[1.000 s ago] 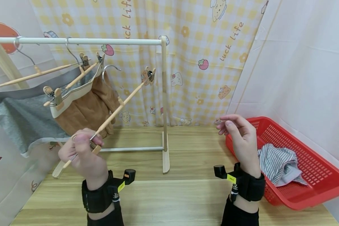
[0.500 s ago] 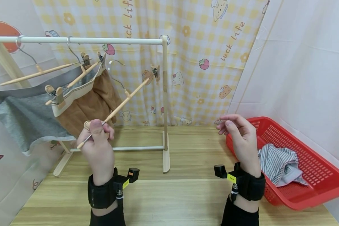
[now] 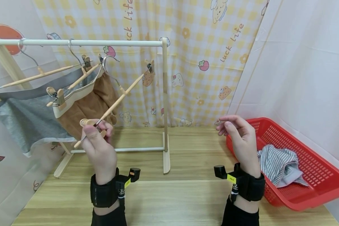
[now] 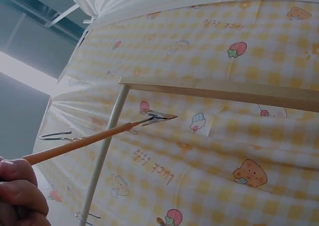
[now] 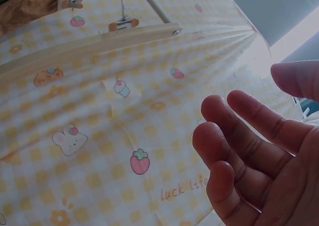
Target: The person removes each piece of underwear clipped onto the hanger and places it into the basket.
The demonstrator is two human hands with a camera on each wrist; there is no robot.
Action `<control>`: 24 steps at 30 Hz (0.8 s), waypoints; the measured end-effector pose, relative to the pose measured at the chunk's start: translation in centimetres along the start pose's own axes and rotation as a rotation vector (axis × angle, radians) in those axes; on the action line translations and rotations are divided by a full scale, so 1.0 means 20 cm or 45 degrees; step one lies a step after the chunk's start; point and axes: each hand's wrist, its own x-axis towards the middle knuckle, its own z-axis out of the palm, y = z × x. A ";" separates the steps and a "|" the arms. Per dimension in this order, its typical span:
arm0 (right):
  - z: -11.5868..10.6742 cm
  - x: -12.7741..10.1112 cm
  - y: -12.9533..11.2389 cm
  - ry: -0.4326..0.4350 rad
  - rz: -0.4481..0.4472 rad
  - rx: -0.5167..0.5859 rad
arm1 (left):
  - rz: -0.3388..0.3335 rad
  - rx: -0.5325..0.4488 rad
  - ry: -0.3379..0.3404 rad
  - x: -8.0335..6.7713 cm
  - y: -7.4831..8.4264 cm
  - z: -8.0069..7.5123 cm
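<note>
My left hand (image 3: 100,150) grips a wooden clip hanger (image 3: 121,99) at its near end, fingers and thumb round the clip there. The hanger slants up and away to the right, its far clip (image 3: 149,67) holding nothing. Its metal hook points up, apart from the rail. In the left wrist view the hanger (image 4: 82,142) rises out of the curled fingers (image 4: 22,193). My right hand (image 3: 241,141) hovers left of the red basket, fingers relaxed and nothing in them; the right wrist view shows the same loose fingers (image 5: 249,151).
A clothes rack with a white rail (image 3: 115,43) stands at the left. From it hang brown shorts (image 3: 87,105) and a grey garment (image 3: 31,116) on clip hangers. The red basket (image 3: 322,163) at the right holds a striped garment (image 3: 281,163). A wooden tabletop (image 3: 169,201) lies below.
My left hand has moved right and slightly up with the hanger, turning it along the way. The right hand has stayed where it was.
</note>
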 end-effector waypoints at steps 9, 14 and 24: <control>0.00 -0.01 0.01 -0.005 -0.002 -0.008 | -0.047 0.060 -0.118 -0.02 0.00 0.01; 0.00 0.00 0.01 -0.001 -0.006 -0.005 | -0.068 0.018 -0.096 -0.02 -0.01 0.01; 0.00 0.00 0.02 0.003 -0.013 -0.002 | -0.087 -0.284 0.008 -0.02 -0.05 0.05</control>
